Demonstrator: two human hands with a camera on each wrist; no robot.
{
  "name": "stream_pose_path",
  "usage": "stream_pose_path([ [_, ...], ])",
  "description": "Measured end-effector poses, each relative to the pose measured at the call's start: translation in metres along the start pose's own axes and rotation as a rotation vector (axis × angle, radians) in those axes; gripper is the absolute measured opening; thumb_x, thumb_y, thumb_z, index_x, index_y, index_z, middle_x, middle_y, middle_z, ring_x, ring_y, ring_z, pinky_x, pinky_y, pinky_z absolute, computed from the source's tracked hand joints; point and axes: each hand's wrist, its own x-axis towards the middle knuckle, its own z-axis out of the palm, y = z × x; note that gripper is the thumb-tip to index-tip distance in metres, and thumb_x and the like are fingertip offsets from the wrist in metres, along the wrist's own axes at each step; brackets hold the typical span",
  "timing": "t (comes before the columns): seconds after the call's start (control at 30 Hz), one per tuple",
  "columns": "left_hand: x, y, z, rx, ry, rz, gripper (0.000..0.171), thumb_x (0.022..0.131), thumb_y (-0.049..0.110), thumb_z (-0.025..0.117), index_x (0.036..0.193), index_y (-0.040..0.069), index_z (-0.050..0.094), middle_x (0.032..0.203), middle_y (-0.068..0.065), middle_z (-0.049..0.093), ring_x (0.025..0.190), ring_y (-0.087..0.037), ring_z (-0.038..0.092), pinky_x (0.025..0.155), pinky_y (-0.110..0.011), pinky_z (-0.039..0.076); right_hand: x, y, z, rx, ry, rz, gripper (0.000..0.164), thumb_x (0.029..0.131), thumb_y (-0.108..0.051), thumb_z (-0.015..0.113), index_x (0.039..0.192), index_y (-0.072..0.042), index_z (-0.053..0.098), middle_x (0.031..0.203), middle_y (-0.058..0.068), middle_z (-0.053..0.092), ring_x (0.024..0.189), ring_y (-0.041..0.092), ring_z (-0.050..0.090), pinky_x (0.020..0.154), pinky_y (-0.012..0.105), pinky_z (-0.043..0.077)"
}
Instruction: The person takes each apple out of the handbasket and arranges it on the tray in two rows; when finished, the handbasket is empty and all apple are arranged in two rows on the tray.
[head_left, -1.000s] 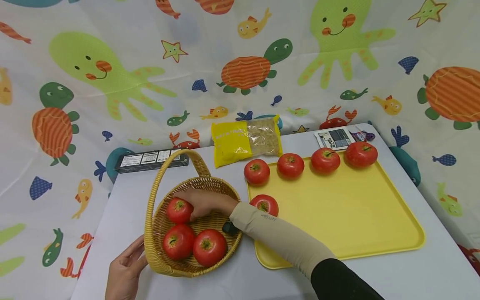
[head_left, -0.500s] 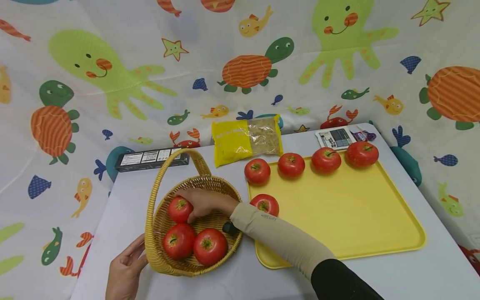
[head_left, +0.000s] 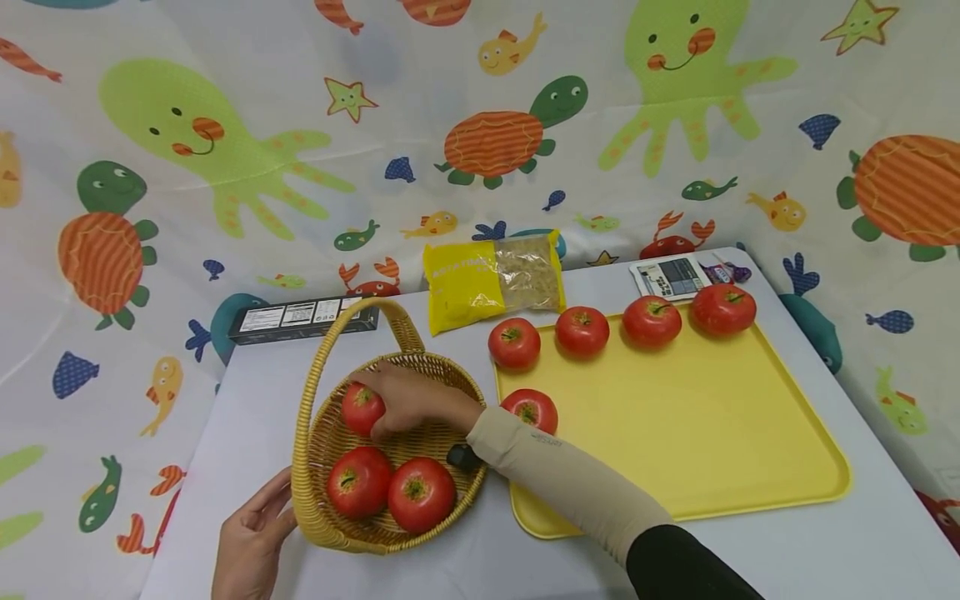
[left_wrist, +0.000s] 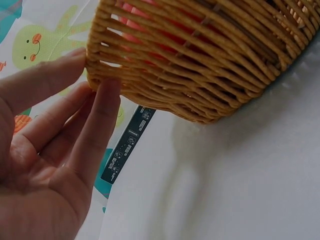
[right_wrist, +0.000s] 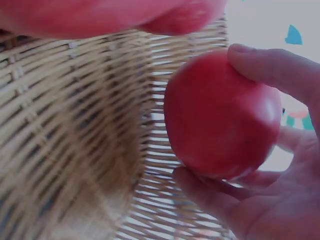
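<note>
By the left hand (head_left: pixel 251 537), fingers nearly straight, the basket (head_left: pixel 311 521) is touched at its eight o'clock side. Beyond two loose apples (head_left: pixel 359 482) inside, a roundish third apple (head_left: pixel 363 408) without a clear long axis is held by the nearer right hand (head_left: pixel 411 398), at that hand's nine o'clock. Compared with half a second ago, it is shifted slightly toward one o'clock, with a gap below.
</note>
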Motion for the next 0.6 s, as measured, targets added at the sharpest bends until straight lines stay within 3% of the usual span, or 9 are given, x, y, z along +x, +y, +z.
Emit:
stream_pose_path([
  [0.23, 0.000, 0.000, -0.001, 0.008, -0.010, -0.004, 0.056, 0.087, -0.002, 0.078, 0.139, 0.011, 0.062, 0.113, 0.022, 0.069, 0.109, 0.009, 0.062, 0.091, -0.016, 0.056, -0.026, -0.008, -0.021, 0.098, 0.046, 0.008, 0.079, 0.084, -0.027, 0.085, 0.152, -0.020, 0.045, 0.137, 0.008, 0.051, 0.116, 0.014, 0.053, 0.090, 0.021, 0.052],
  [0.37, 0.000, 0.001, -0.001, 0.011, 0.001, -0.004, 0.054, 0.087, -0.002, 0.079, 0.137, 0.014, 0.064, 0.112, 0.023, 0.068, 0.108, 0.009, 0.062, 0.090, -0.015, 0.056, -0.044, -0.010, -0.030, 0.187, 0.060, -0.035, 0.079, 0.084, -0.027, 0.085, 0.152, -0.020, 0.045, 0.143, 0.005, 0.050, 0.122, 0.014, 0.049, 0.093, 0.021, 0.051],
  [0.5, 0.000, 0.002, 0.000, 0.000, -0.001, 0.000, 0.057, 0.087, -0.003, 0.078, 0.140, 0.009, 0.061, 0.113, 0.022, 0.068, 0.108, 0.009, 0.062, 0.091, -0.016, 0.057, -0.064, -0.008, -0.038, 0.296, 0.092, -0.056, 0.078, 0.083, -0.030, 0.085, 0.150, -0.023, 0.046, 0.140, -0.001, 0.051, 0.122, 0.012, 0.049, 0.092, 0.022, 0.052],
  [0.6, 0.000, 0.001, 0.001, -0.003, 0.013, -0.013, 0.054, 0.086, -0.003, 0.079, 0.136, 0.014, 0.065, 0.112, 0.022, 0.068, 0.107, 0.009, 0.062, 0.090, -0.017, 0.057, -0.080, -0.003, -0.042, 0.379, 0.115, -0.031, 0.079, 0.083, -0.030, 0.085, 0.151, -0.027, 0.045, 0.138, -0.004, 0.051, 0.121, 0.012, 0.049, 0.093, 0.025, 0.053],
])
